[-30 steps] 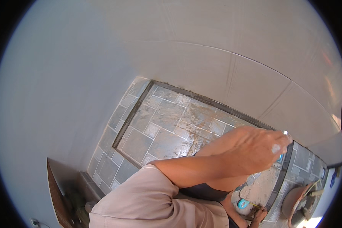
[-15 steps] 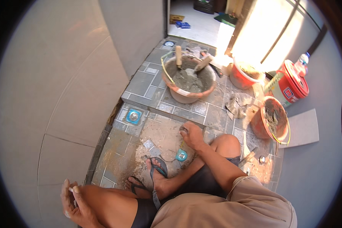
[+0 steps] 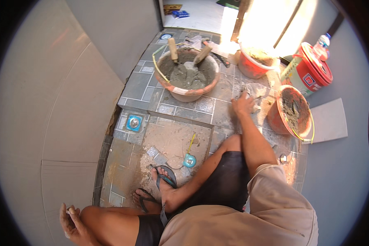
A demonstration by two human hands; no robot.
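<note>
Beige shirt (image 3: 250, 213), black shorts (image 3: 225, 180), flip-flops (image 3: 167, 176)
</note>
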